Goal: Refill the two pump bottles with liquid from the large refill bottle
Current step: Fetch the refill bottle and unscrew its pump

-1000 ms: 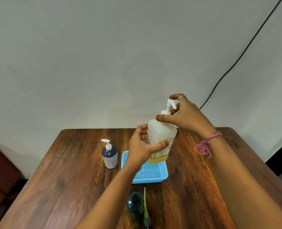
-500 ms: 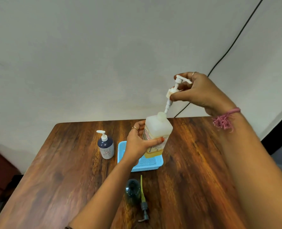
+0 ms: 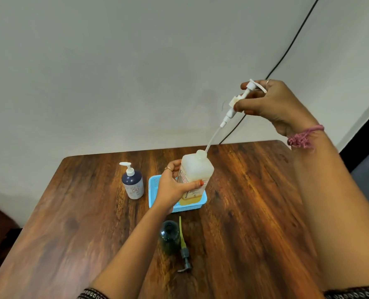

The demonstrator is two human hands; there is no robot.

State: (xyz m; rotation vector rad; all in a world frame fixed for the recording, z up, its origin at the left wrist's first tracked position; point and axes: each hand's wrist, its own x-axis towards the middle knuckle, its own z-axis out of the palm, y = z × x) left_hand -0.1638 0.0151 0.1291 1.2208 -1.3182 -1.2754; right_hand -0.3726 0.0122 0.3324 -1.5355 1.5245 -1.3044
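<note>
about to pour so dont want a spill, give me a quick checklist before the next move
1. Pump fully out of the refill bottle: not ok. The right hand holds the white pump high, but the dip tube tip sits at the neck.
2. Refill bottle steadied: ok. The left hand grips it upright in the blue tray.
3. Green bottle open: ok. Its dark pump lies beside it on the table.
4. Dark blue bottle open: not ok, pump on.
5. Liquid left to pour: ok, yellow layer at the bottom.
6. Drips from the tube: cannot tell.
</note>
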